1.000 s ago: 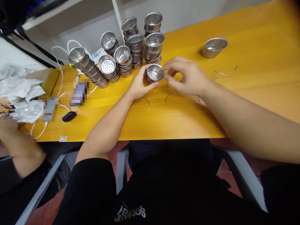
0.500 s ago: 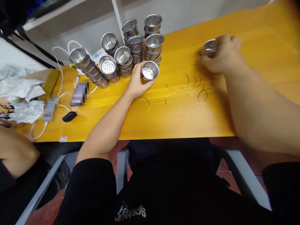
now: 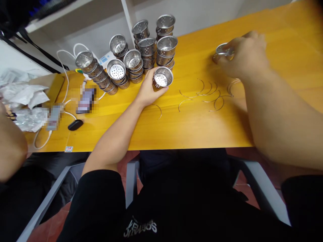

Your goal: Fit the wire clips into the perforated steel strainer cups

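Observation:
My left hand (image 3: 149, 88) is wrapped round a perforated metal cup (image 3: 163, 76), its open mouth facing up. Just behind that hand stand stacks of matching perforated cups (image 3: 132, 60). Over at the right, my right hand (image 3: 243, 55) is blurred by motion and has its thumb and fingers about another perforated metal cup (image 3: 220, 50). Its fingers and wrist hide much of this cup. Between my hands, several thin curved wires (image 3: 208, 89) lie on the yellow table (image 3: 191, 131), and one more curved wire (image 3: 160, 111) lies by my left wrist.
To the left are a blurred-out phone (image 3: 86, 101), a black oval case (image 3: 75, 125), white cables (image 3: 66, 79) and crumpled plastic bags (image 3: 30, 117). Another person's arm (image 3: 11, 144) is at the left edge. A shelf divider (image 3: 127, 20) rises behind the stacks.
My right hand has shifted slightly up and right, covering more of its cup's right side. My left hand and its cup stay almost still. The other person's arm at the left has moved.

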Available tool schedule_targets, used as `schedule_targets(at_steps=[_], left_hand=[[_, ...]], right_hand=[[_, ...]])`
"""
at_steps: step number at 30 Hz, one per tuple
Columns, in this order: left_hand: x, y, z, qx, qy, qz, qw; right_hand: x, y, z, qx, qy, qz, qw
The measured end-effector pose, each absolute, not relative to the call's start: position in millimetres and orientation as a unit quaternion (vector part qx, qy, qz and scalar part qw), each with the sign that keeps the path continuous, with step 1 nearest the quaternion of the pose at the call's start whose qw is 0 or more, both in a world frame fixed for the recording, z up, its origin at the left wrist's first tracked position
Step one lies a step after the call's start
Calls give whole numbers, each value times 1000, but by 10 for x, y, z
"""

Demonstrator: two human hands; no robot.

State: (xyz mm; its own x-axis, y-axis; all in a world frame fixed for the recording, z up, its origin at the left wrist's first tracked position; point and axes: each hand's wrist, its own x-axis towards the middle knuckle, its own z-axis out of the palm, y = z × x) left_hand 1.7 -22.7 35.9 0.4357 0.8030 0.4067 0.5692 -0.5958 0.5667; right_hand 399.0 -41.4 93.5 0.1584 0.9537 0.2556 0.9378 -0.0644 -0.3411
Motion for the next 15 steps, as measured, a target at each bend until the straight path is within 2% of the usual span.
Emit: schedule_targets(at_steps=[2,8,15], left_hand=[[-5,-148,276,833,396,345,173],[-93,162,9,848,332,377,171],[-107,178,-33,849,326,378,174]], right_hand=[[3886,-513,1063,-695,-684,56,214],[3741,-556,993,-460,-875,142,59],[3548,-589,972,-503,-855,124,24]])
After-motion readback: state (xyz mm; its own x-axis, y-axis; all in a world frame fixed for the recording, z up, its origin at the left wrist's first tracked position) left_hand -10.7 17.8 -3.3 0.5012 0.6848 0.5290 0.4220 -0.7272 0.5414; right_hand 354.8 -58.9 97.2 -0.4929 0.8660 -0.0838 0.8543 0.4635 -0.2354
